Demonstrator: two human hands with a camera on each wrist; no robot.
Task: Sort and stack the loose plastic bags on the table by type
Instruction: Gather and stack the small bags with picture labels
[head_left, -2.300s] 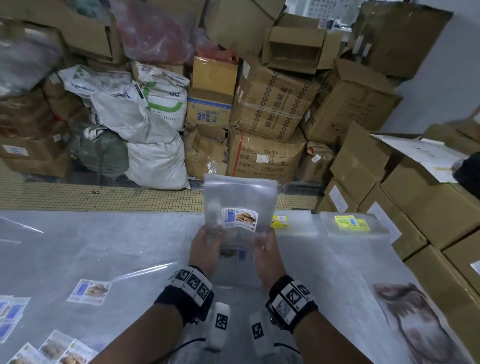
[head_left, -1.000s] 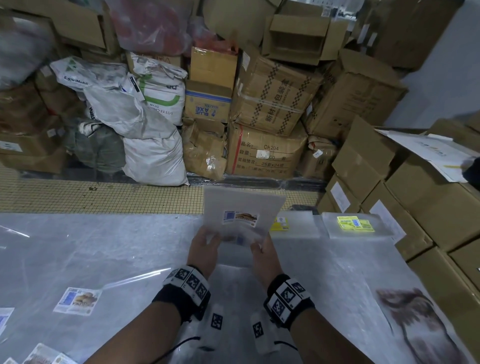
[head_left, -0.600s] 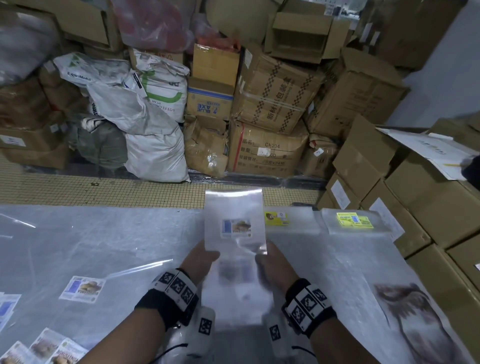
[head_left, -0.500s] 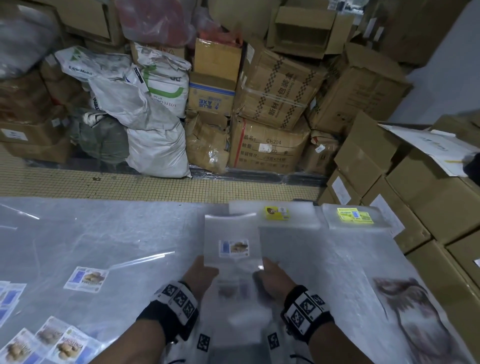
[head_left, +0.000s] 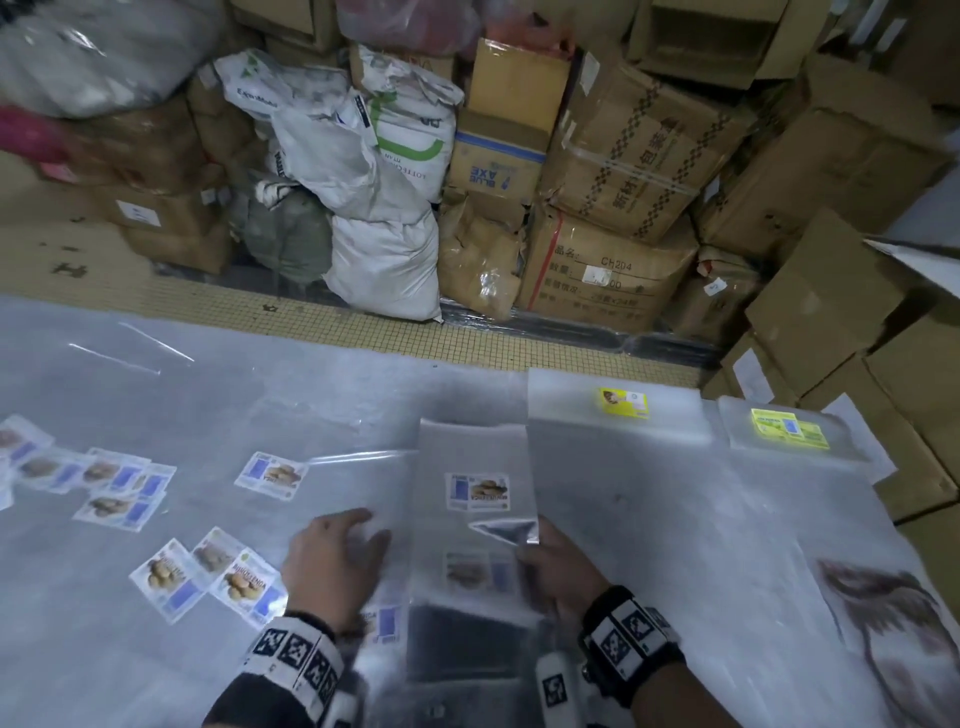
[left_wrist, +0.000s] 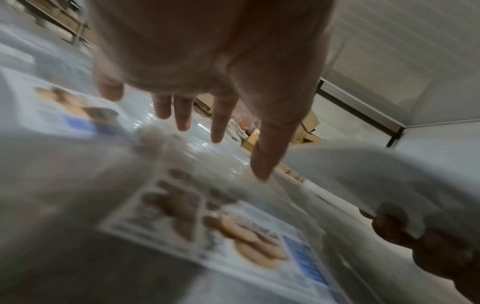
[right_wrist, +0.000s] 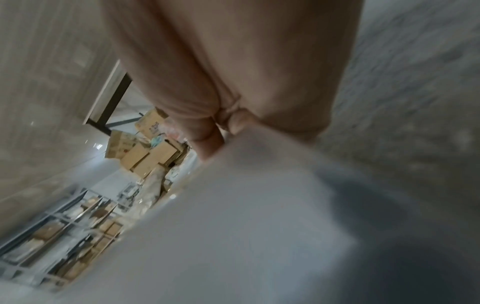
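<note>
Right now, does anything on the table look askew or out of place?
Yes. The clear bag under the right hand has its near right corner folded up, not flat. The labelled bags left of the left hand lie scattered at mixed angles, unstacked.

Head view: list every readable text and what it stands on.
"BLUE AXE", upside down: blue-striped cardboard box.
"CH204": large brown carton.
"ExxonMobil", partly legible: white woven sack.
Blue-and-white labels on the clear plastic bags: blurred.
Yellow labels: too small.

Both forearms are bare; each wrist wears a black band (head_left: 631, 636) covered in white squares with black square-patterned markers, lower frame.
</note>
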